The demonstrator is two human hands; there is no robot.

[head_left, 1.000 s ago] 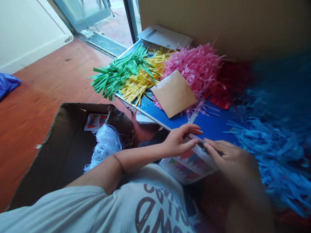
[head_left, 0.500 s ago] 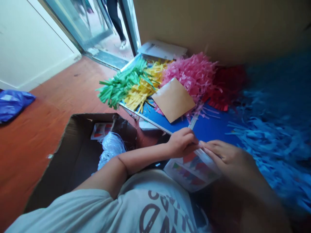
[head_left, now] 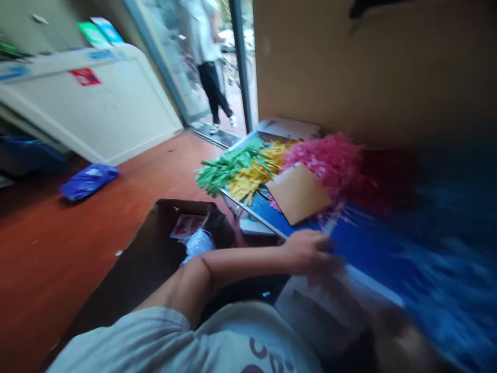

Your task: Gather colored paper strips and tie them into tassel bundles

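My left hand (head_left: 308, 253) is closed at the top of a clear plastic bag (head_left: 314, 313) in front of my shirt. A coloured print shows faintly through the bag, blurred by motion. My right hand (head_left: 361, 298) lies along the bag's other side, and its fingers are too smeared to make out. Just beyond the hands is a blue table (head_left: 351, 241). On it a square brown card (head_left: 298, 194) rests against bundles of green paper fringe (head_left: 231, 166), yellow paper fringe (head_left: 254, 176) and pink paper fringe (head_left: 326, 158).
Below my left arm stands an open cardboard box (head_left: 143, 264) with white string (head_left: 199, 244) and printed packets (head_left: 187, 227) inside. Blue fringe (head_left: 446, 290) spreads at the right. A blue bag (head_left: 89, 181) lies on the floor. A person (head_left: 212, 67) is beyond the glass door.
My view has tilted up and turned left, so the table and box appear lower and further right. The hands and bag have blurred. The person outside shows from the torso down.
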